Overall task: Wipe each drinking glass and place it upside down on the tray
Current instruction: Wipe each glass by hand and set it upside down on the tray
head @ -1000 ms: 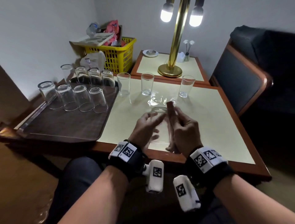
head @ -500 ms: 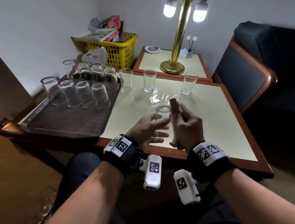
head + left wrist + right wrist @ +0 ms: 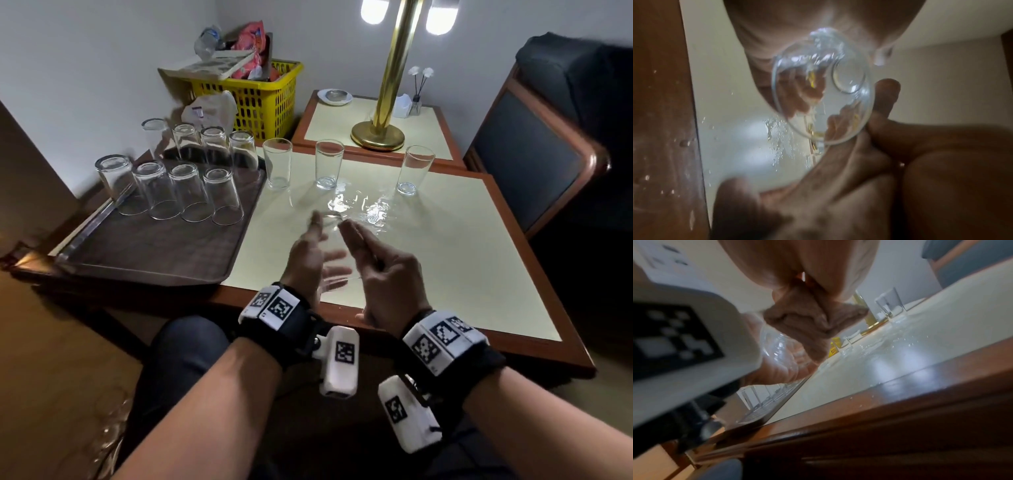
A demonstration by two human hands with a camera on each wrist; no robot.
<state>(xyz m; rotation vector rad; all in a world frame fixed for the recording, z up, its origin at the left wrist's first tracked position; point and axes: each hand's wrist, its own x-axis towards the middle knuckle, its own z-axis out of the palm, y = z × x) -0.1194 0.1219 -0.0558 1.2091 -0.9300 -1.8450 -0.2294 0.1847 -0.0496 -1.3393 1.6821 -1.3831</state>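
A clear drinking glass (image 3: 335, 274) hangs above the table's near edge between my two hands. My left hand (image 3: 317, 248) grips it from the left, thumb and fingers around its wall (image 3: 822, 97). My right hand (image 3: 380, 270) pinches a crumpled brown cloth (image 3: 812, 324) against the glass's right side. Both hands are motion-blurred. Three more glasses stand upright on the table: one (image 3: 278, 164) beside the tray, one (image 3: 328, 164) in the middle, one (image 3: 414, 169) to the right. The dark brown tray (image 3: 147, 253) at the left carries several glasses (image 3: 191, 192) turned upside down in two rows.
A puddle of water (image 3: 359, 207) lies on the cream tabletop beyond my hands. A brass lamp (image 3: 380, 133) stands on the smaller table behind. A yellow basket (image 3: 260, 99) sits at the back left, and a dark chair (image 3: 534, 150) at the right.
Both hands with the glass have shifted slightly forward over the table. The cloth has slid lower against the glass, no longer sticking up above its rim.
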